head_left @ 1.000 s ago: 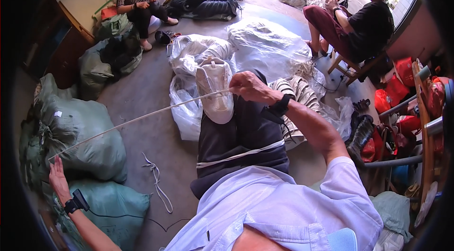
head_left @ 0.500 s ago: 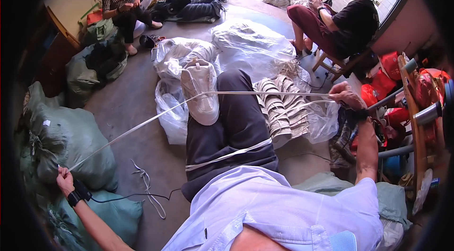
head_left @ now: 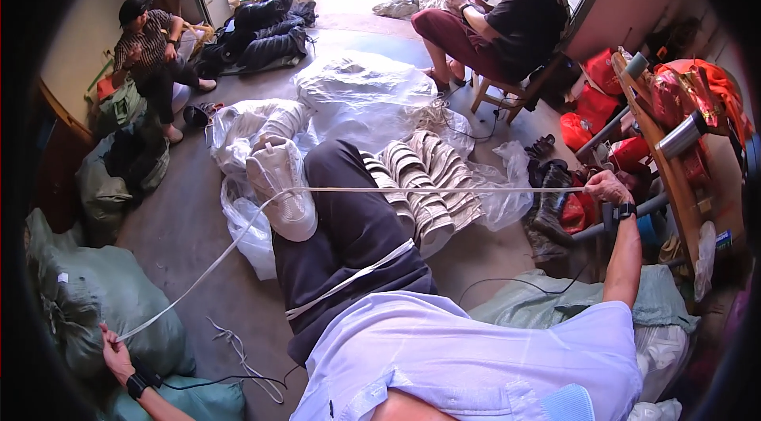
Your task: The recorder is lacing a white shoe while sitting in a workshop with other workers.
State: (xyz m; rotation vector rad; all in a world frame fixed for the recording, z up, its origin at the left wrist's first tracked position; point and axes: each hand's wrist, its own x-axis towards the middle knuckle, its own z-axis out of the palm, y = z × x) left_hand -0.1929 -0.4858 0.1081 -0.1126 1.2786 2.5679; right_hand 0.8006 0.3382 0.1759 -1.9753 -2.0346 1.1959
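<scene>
A cream sneaker (head_left: 282,193) rests toe toward me on my left thigh. One long white shoelace (head_left: 444,189) runs through its front eyelets and out to both sides. Far to the left, my left hand (head_left: 119,356) pinches one end beside a green sack, that side sagging slightly. At arm's length to the right, my right hand (head_left: 609,188) is closed on the other end, holding that side nearly straight. More white laces (head_left: 349,281) lie across my thighs like a band.
Stacked beige shoes (head_left: 432,187) and clear plastic bags (head_left: 357,92) lie ahead. Green sacks (head_left: 111,294) stand at left. Red bags and a wooden frame (head_left: 650,112) crowd the right. A loose lace (head_left: 242,354) and a cable are on the floor. Several people sit beyond.
The whole view has shifted, and more of the doorway shows. Both hands still hold the lace; its left side has gone from straight to slightly slack. The person at far left has raised a hand.
</scene>
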